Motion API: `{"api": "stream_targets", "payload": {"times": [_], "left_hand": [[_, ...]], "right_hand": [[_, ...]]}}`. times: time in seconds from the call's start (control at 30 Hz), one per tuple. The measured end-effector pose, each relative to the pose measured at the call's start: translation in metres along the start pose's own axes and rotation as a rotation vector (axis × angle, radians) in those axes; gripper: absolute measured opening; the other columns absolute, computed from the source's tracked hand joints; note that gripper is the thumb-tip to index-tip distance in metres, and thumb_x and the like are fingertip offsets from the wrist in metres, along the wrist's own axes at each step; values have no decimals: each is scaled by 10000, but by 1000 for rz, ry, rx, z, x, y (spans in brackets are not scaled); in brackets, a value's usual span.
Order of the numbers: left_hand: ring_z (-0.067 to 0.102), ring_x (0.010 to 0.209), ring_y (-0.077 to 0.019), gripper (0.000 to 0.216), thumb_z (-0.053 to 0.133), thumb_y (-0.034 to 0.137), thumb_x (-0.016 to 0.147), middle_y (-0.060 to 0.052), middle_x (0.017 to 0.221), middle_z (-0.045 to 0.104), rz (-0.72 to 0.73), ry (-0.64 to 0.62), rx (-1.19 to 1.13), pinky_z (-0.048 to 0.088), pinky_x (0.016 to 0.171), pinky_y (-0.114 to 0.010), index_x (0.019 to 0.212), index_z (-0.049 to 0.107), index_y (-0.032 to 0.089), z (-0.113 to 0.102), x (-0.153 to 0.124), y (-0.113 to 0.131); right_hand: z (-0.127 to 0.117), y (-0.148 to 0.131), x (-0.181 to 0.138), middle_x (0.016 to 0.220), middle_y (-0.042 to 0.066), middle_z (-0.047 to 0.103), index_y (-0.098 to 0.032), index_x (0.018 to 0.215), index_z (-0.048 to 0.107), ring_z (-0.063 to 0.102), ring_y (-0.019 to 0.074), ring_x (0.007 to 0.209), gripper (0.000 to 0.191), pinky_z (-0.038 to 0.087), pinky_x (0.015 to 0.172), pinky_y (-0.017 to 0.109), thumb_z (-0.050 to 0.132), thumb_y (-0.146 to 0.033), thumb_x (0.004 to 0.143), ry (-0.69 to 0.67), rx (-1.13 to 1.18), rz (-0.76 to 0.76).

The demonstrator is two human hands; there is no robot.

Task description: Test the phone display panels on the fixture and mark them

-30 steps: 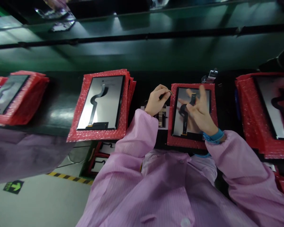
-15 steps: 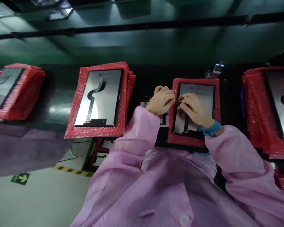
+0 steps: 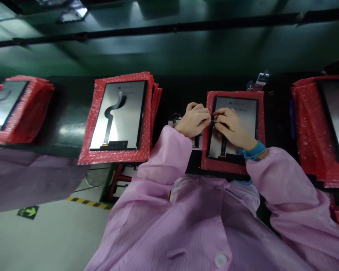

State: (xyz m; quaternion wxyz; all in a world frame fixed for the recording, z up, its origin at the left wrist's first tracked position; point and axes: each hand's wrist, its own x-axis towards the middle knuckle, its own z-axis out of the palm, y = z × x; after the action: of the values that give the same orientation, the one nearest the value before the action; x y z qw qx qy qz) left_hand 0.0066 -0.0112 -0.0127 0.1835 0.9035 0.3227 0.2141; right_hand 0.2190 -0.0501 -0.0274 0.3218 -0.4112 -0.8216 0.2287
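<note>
A display panel (image 3: 244, 109) lies on a red bubble-wrap pouch (image 3: 260, 130) in front of me. Its dark ribbon cable (image 3: 223, 146) rises from the lower edge and passes beneath my right hand (image 3: 233, 126). That hand rests over the panel, thumb and fingers pinched on the cable's free end near the left edge. My left hand (image 3: 194, 120) is closed at the pouch's left side, fingertips meeting the right ones; whatever they grip is too small to make out. Under my left wrist, a pale sheet with dark parts (image 3: 197, 142) is partly covered.
To the left stands a stack of red pouches (image 3: 86, 150) with another panel (image 3: 130, 109) on top. Further stacks stand at far left (image 3: 39, 113) and right (image 3: 307, 131). A shiny metal clip-like object (image 3: 261, 79) sits behind my panel. Another person's sleeve (image 3: 31, 177) reaches in at left.
The fingertips of both hands have shifted slightly at the cable end and stay together. The whole view has moved a little; the panels and pouches keep their places.
</note>
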Motion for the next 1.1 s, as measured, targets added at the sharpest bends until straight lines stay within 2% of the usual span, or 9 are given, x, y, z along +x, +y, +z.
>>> {"api": "stream_targets", "payload": {"times": [0.8,1.1], "left_hand": [[598,973,-222,253,443,223,995,-36,897,701,-10,-3,2,330,1060,-468,828,633,207,2,-1,2],[603,979,-217,240,510,283,962,-15,866,704,-46,-54,-64,316,1085,-476,815,685,211,-4,-3,2]], "right_hand": [[-1,-1,1,1201,84,653,-217,786,524,567,267,1117,244,394,1035,514,466,-333,992,-36,55,58],[-6,3,1,1229,93,667,-218,794,572,550,282,1154,262,394,1066,535,495,-379,986,-110,74,46]]}}
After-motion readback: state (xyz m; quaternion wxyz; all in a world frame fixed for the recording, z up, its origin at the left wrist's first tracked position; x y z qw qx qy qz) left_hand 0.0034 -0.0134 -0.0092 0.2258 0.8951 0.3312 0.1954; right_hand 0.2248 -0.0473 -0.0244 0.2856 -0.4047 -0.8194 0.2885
